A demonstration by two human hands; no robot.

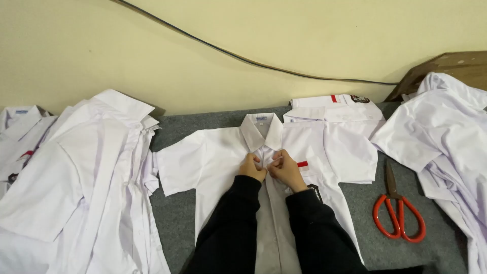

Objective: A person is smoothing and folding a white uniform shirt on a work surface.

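Note:
A white short-sleeved shirt [213, 162] lies face up on the grey table [177, 223], collar toward the wall. A small red and white patch [303, 165] sits on its chest pocket. My left hand [252, 167] and my right hand [285, 170] meet at the shirt's front placket just below the collar, fingers pinched on the fabric there. Both arms wear black sleeves and cover the lower part of the shirt.
A tall pile of white shirts [86, 187] lies at the left. Folded white shirts [335, 109] rest behind, and loose ones [446, 132] heap at the right. Red-handled scissors [398, 213] lie on the grey cloth. A black cable [228, 50] runs along the wall; a brown box [456, 66] stands far right.

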